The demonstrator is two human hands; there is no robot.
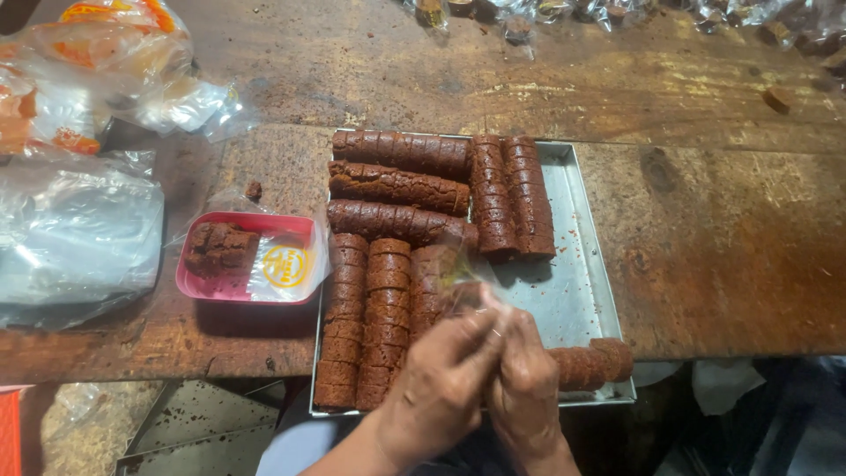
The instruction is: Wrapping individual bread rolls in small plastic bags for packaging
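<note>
My left hand (441, 383) and my right hand (526, 388) meet over the front of a metal tray (573, 282). Together they pinch a small clear plastic wrapper (467, 278) that appears to hold a brown piece of sweet. The tray carries several long brown rolls scored into slices (397, 187), some lying crosswise at the back, some lengthwise. A shorter roll (592, 361) lies at the tray's front right, just beside my right hand.
A pink plastic tray (251, 291) with brown pieces and a clear film sits left of the metal tray. Piles of clear plastic bags (75, 229) fill the left of the worn wooden table (731, 256). Wrapped pieces (617, 11) line the far edge.
</note>
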